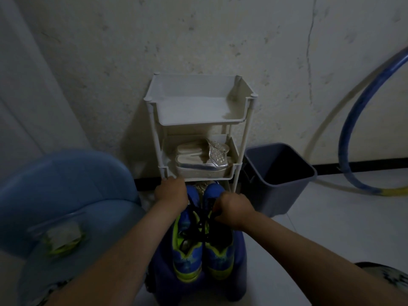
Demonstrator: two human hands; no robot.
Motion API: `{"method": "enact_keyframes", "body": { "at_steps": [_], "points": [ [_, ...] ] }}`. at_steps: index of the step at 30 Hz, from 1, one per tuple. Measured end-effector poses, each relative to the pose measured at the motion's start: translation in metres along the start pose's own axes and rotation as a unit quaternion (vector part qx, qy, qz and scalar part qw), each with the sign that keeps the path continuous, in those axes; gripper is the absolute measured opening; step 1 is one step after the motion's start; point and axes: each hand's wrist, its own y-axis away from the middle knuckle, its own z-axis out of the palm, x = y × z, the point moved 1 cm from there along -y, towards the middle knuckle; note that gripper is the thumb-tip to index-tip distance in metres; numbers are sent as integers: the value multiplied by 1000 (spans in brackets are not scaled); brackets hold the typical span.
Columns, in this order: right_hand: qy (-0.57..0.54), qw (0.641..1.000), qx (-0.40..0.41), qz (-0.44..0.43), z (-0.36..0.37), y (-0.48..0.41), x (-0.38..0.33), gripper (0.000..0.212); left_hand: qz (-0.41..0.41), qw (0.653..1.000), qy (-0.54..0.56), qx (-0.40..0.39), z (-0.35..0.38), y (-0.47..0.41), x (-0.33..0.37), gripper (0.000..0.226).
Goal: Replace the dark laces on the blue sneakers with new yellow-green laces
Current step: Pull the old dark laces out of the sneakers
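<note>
Two blue sneakers (202,250) with yellow-green trim and dark laces (198,226) sit side by side, heels toward me, on a dark blue stool (239,261) in front of a white rack. My left hand (171,193) grips the toe end of the left sneaker. My right hand (231,209) is curled round the dark laces of the right sneaker. A packet of yellow-green laces (63,237) lies on a light blue surface at the left.
The white three-tier rack (194,120) stands against the wall, with silver shoes (198,160) on its middle shelf. A grey bin (280,175) stands to its right. A blue hoop (362,120) leans on the wall at far right. A light blue seat (59,195) fills the left.
</note>
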Motion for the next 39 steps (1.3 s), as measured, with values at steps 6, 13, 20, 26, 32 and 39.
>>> {"method": "enact_keyframes", "body": {
  "at_steps": [6, 13, 20, 26, 32, 39],
  "points": [
    [-28, 1000, 0, 6, 3, -4, 2, 23, 178, 982, 60, 15, 9, 1, 11, 30],
    [-95, 995, -17, 41, 1, -5, 4, 17, 247, 969, -9, -7, 24, 8, 20, 37],
    [-163, 973, 48, 157, -1, -4, 18, 15, 254, 966, 15, -38, 24, 7, 21, 35],
    [-152, 987, 4, 60, -5, -3, 12, 31, 199, 969, 106, -96, 29, 11, 29, 17],
    [-75, 997, -23, 0, -2, -4, 7, 18, 177, 972, 118, -95, 32, 9, 29, 9],
    [-193, 964, 121, 139, -15, -4, 14, 18, 198, 966, 124, -115, 33, 7, 29, 17]
  ]
}}
